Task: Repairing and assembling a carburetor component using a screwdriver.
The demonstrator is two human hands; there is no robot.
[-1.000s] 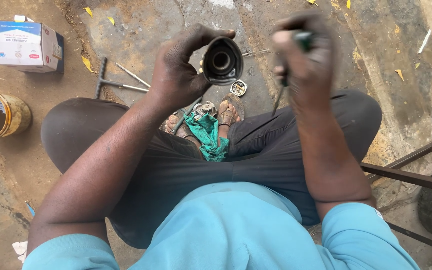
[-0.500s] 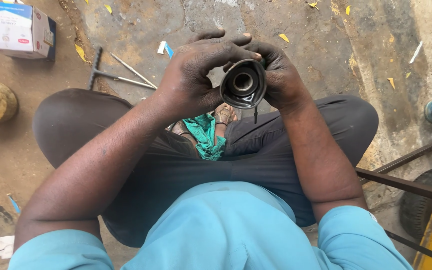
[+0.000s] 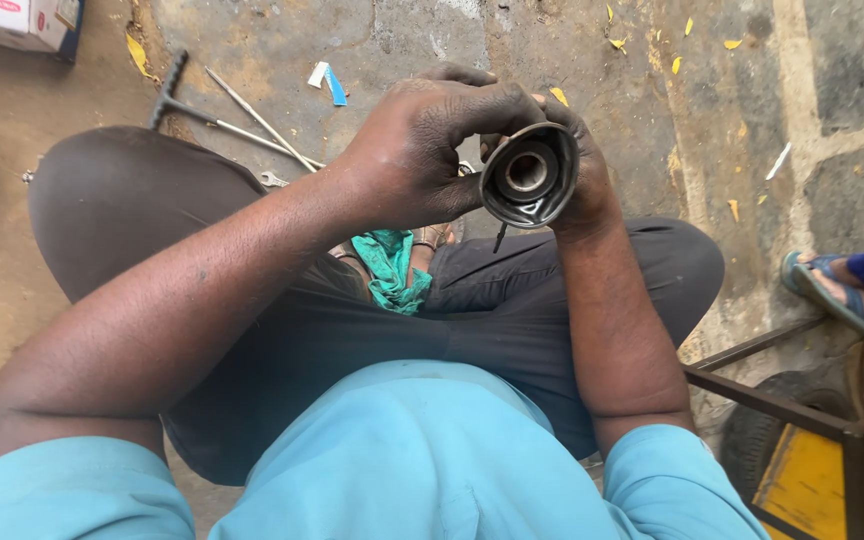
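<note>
Both hands stayed clasped, grip closed round dark greasy metal cup (image 3: 529, 175), hollow hub facing camera.

The round cup-shaped part (image 3: 529, 175) I hold is dull grey metal, grimy and matt, its rim worn smoother. Below it, on my lap, the teal rag (image 3: 390, 270) is soft crumpled cloth. My trousers (image 3: 352, 330) are matt dark fabric. Left of the part, thin metal rods (image 3: 242, 115) lie on rough, stained concrete floor (image 3: 512, 50).
</note>
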